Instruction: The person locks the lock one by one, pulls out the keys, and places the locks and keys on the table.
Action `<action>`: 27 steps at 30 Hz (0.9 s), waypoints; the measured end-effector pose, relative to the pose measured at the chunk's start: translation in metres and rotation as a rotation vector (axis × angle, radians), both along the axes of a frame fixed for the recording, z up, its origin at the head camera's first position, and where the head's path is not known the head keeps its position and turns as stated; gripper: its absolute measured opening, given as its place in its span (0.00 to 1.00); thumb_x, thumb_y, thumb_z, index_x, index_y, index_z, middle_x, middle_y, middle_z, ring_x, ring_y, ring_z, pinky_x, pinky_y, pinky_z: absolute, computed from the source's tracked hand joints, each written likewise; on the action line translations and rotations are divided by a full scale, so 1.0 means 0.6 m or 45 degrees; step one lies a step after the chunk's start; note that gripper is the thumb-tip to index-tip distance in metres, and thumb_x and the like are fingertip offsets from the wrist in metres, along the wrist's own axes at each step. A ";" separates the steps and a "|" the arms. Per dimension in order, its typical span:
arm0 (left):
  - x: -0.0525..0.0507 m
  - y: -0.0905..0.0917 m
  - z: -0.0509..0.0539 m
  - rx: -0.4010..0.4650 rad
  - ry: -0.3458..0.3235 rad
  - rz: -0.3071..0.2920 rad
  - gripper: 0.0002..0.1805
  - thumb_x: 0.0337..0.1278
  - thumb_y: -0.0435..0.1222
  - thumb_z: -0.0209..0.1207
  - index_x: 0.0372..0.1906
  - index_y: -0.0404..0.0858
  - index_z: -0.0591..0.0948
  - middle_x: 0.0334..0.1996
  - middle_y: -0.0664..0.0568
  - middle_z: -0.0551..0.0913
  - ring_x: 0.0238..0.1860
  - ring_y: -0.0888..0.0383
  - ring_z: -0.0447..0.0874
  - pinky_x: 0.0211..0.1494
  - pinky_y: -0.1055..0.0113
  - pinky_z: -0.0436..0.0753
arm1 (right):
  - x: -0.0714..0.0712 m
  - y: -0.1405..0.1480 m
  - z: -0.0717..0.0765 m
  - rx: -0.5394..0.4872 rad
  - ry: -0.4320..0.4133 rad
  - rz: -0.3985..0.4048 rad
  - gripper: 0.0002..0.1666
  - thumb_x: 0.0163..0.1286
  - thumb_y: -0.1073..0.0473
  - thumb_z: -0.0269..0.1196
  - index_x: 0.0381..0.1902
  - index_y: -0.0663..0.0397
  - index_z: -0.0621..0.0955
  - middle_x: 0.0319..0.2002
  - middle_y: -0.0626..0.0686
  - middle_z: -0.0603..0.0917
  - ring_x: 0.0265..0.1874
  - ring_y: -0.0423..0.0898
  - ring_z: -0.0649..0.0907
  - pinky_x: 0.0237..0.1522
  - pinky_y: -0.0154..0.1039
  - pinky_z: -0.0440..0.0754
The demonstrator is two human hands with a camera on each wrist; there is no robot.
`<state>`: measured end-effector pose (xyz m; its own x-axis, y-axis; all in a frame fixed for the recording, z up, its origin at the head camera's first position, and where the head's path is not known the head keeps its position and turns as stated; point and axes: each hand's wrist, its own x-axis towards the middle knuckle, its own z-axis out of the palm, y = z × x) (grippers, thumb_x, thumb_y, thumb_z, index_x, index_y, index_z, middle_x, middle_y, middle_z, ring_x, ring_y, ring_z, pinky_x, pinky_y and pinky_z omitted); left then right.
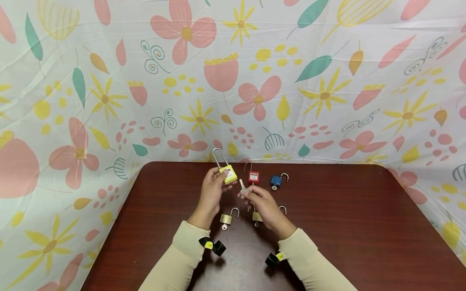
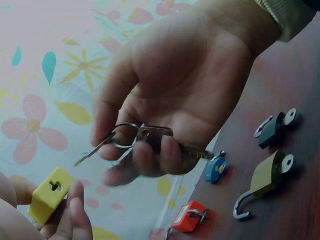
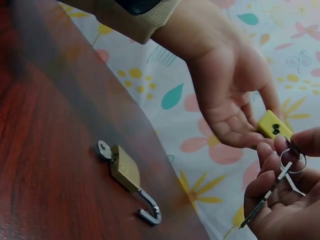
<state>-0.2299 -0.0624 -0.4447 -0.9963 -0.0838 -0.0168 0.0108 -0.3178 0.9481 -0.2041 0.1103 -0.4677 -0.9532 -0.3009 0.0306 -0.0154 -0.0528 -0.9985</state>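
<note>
My left hand [image 1: 211,192] holds a yellow padlock [image 1: 228,174] above the table, its long metal shackle pointing away from me. The padlock's keyhole side shows in the left wrist view, on the yellow body [image 2: 49,195]. Just to the right, my right hand [image 1: 265,205] pinches a key [image 1: 242,186], its blade pointing up towards the padlock. Key and padlock are apart. A ring [image 3: 293,161] joins this key to another key [image 3: 265,197], which hangs by the right fingers in the right wrist view. Whether the yellow padlock's shackle is locked I cannot tell.
On the dark table [image 1: 346,226] lie a red padlock [image 1: 253,177], a blue padlock [image 1: 276,182] and two brass padlocks, one left [image 1: 226,219], one partly under my right hand [image 1: 257,217]. A dark padlock [image 2: 272,132] shows in the left wrist view. Behind hangs a flowered cloth [image 1: 255,133].
</note>
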 end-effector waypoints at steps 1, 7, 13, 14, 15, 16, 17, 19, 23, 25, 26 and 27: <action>-0.001 -0.002 0.000 -0.010 -0.003 0.012 0.16 0.72 0.35 0.55 0.57 0.31 0.72 0.38 0.52 0.82 0.33 0.62 0.85 0.40 0.67 0.83 | -0.001 0.002 0.002 0.007 0.003 -0.018 0.13 0.77 0.56 0.57 0.38 0.62 0.80 0.40 0.49 0.86 0.33 0.40 0.78 0.37 0.40 0.79; -0.002 -0.010 -0.003 -0.017 -0.035 0.041 0.15 0.71 0.34 0.56 0.56 0.31 0.74 0.39 0.53 0.82 0.35 0.63 0.82 0.42 0.66 0.82 | -0.004 0.018 0.010 0.014 -0.001 -0.106 0.16 0.78 0.53 0.58 0.43 0.64 0.80 0.40 0.46 0.85 0.35 0.44 0.80 0.41 0.40 0.82; -0.002 -0.025 0.000 -0.012 -0.045 0.053 0.16 0.71 0.34 0.55 0.57 0.30 0.74 0.38 0.52 0.81 0.35 0.62 0.81 0.44 0.66 0.82 | -0.008 0.046 0.018 -0.026 -0.005 -0.173 0.15 0.76 0.54 0.59 0.44 0.62 0.81 0.37 0.44 0.85 0.34 0.40 0.82 0.40 0.37 0.84; -0.002 -0.029 0.001 -0.021 -0.047 0.056 0.16 0.71 0.34 0.55 0.57 0.30 0.73 0.38 0.52 0.81 0.35 0.62 0.81 0.43 0.67 0.82 | -0.009 0.053 0.020 -0.036 -0.008 -0.186 0.15 0.76 0.54 0.60 0.45 0.63 0.81 0.36 0.43 0.85 0.33 0.40 0.82 0.40 0.37 0.85; -0.003 -0.033 0.001 -0.030 -0.049 0.058 0.17 0.71 0.34 0.55 0.58 0.30 0.73 0.38 0.52 0.80 0.36 0.62 0.81 0.43 0.67 0.82 | -0.011 0.060 0.020 -0.040 -0.006 -0.199 0.16 0.76 0.54 0.60 0.45 0.64 0.81 0.36 0.43 0.85 0.33 0.40 0.82 0.40 0.36 0.85; -0.005 -0.039 0.000 -0.040 -0.053 0.062 0.17 0.71 0.34 0.55 0.58 0.30 0.73 0.38 0.52 0.80 0.36 0.62 0.81 0.43 0.67 0.82 | -0.013 0.067 0.020 -0.037 -0.001 -0.210 0.17 0.76 0.54 0.60 0.46 0.66 0.80 0.36 0.43 0.85 0.33 0.40 0.83 0.39 0.36 0.86; -0.006 -0.045 -0.002 -0.052 -0.058 0.067 0.17 0.71 0.34 0.55 0.59 0.29 0.73 0.38 0.52 0.80 0.36 0.62 0.81 0.43 0.67 0.82 | -0.016 0.075 0.019 -0.027 0.004 -0.221 0.19 0.77 0.54 0.60 0.47 0.68 0.80 0.36 0.43 0.85 0.33 0.39 0.83 0.40 0.36 0.86; -0.008 -0.058 -0.007 -0.079 -0.072 0.078 0.18 0.71 0.34 0.55 0.60 0.30 0.73 0.39 0.52 0.79 0.36 0.62 0.80 0.43 0.67 0.82 | -0.022 0.092 0.014 0.001 0.007 -0.243 0.22 0.77 0.53 0.59 0.49 0.71 0.79 0.36 0.43 0.85 0.32 0.39 0.83 0.40 0.37 0.87; -0.014 -0.085 -0.018 -0.129 -0.113 0.097 0.20 0.72 0.35 0.55 0.62 0.29 0.73 0.40 0.52 0.79 0.36 0.62 0.79 0.43 0.67 0.81 | -0.032 0.125 0.002 0.098 0.031 -0.270 0.26 0.77 0.50 0.59 0.52 0.73 0.78 0.37 0.44 0.85 0.33 0.38 0.84 0.40 0.39 0.87; -0.017 -0.096 -0.021 -0.150 -0.132 0.104 0.21 0.72 0.36 0.55 0.63 0.29 0.73 0.41 0.52 0.78 0.36 0.62 0.79 0.41 0.69 0.81 | -0.036 0.140 -0.001 0.128 0.044 -0.284 0.26 0.78 0.49 0.59 0.51 0.72 0.79 0.36 0.46 0.85 0.32 0.38 0.84 0.40 0.39 0.86; -0.017 -0.101 -0.022 -0.166 -0.139 0.106 0.21 0.72 0.36 0.55 0.63 0.29 0.74 0.41 0.52 0.78 0.37 0.62 0.79 0.41 0.70 0.81 | -0.037 0.147 -0.001 0.137 0.048 -0.285 0.26 0.78 0.49 0.58 0.51 0.72 0.78 0.36 0.46 0.85 0.32 0.38 0.84 0.40 0.40 0.86; -0.017 -0.106 -0.023 -0.182 -0.145 0.109 0.21 0.73 0.36 0.55 0.63 0.29 0.74 0.41 0.51 0.78 0.37 0.62 0.79 0.41 0.70 0.81 | -0.039 0.153 -0.002 0.136 0.049 -0.296 0.26 0.78 0.49 0.58 0.51 0.72 0.79 0.36 0.47 0.85 0.32 0.39 0.84 0.39 0.40 0.86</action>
<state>-0.2403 -0.1261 -0.4586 -0.9778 -0.1778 -0.1107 -0.0778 -0.1822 0.9802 -0.2274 0.2022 -0.4687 -0.9959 -0.0770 0.0481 -0.0529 0.0623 -0.9967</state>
